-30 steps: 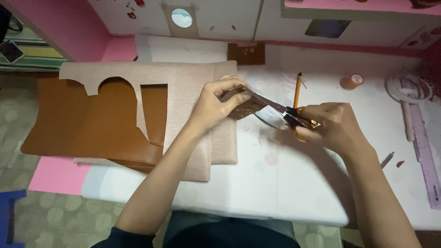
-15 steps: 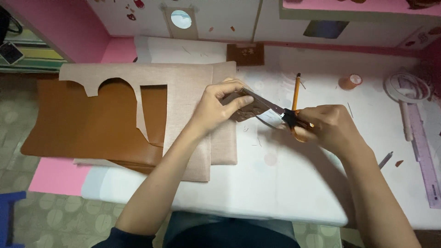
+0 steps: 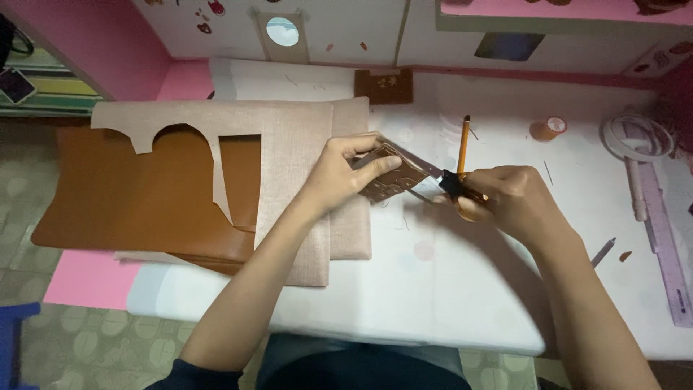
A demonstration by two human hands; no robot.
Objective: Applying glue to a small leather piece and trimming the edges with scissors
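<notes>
Seen from the head camera, the left hand (image 3: 345,173) pinches a small brown leather piece (image 3: 386,175) above the white table (image 3: 447,289), while the right hand (image 3: 505,198) is closed around what look like scissors (image 3: 433,177) meeting its edge.

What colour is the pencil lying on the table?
The pencil is orange-yellow with a dark tip, seen in the head view.

A white table (image 3: 462,289) carries brown leather (image 3: 137,202), beige backing sheets (image 3: 296,144), a pencil (image 3: 463,144) and a ruler (image 3: 668,238).
</notes>
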